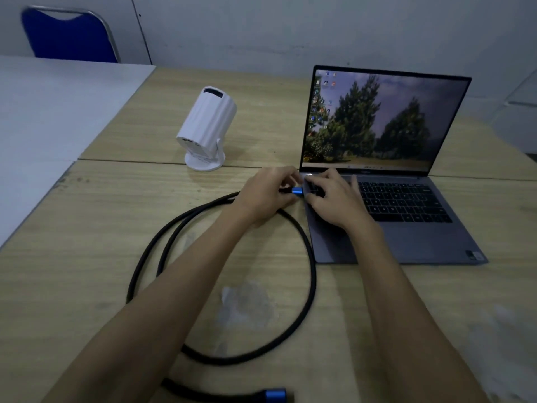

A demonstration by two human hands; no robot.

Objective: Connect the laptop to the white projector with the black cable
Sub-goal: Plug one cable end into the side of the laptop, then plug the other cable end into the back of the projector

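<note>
Two hands meet at the laptop's (406,228) left edge: left hand (267,196) grips the black cable's (311,274) blue plug (297,191); right hand (334,199) rests spread on the laptop.

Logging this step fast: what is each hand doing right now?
Left hand: closed on the blue plug at the laptop edge.
Right hand: open, fingers resting on the laptop, holding nothing.

Dim, bluish, soft, edge-warped view
</note>
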